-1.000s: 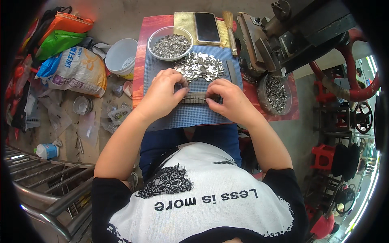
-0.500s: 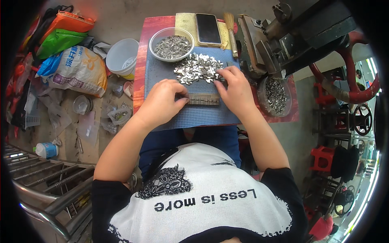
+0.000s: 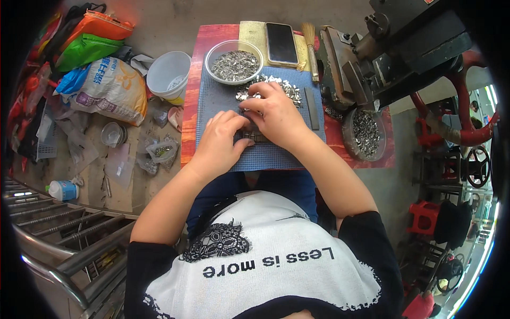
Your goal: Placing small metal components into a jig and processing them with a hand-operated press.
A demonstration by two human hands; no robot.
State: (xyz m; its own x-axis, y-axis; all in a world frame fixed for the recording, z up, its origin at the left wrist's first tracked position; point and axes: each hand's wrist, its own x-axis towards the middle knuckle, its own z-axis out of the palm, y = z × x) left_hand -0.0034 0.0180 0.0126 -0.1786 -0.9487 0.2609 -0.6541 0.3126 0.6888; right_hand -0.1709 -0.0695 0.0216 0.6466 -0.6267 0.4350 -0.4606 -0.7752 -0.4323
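A slotted dark metal block (image 3: pixel 258 136) lies on a blue textured mat (image 3: pixel 281 159), largely covered by my hands. My left hand (image 3: pixel 220 139) is closed about the block's left end, thumb on the near side and fingertips on the far side. Above the block, my right hand (image 3: pixel 280 114) is bent to the left, thumb and forefinger drawn together; whatever is between them is too small to make out. Just beyond that hand is a heap of small shiny metal pieces (image 3: pixel 291 93), partly hidden by it. A flat dark metal bar (image 3: pixel 312 109) rests right of the heap.
Beyond my hands stands a clear bowl (image 3: pixel 234 63) of metal pieces, with a phone (image 3: pixel 281 43) and a brush (image 3: pixel 311 53) to its right. Another tub (image 3: pixel 364 135) of pieces sits below a heavy machine (image 3: pixel 404 53) at right. A white bucket (image 3: pixel 169 77) stands left.
My right hand has moved left from the heap's right side to above the block. The flat bar at right has come into fuller view. My left hand stays at the block's left end.
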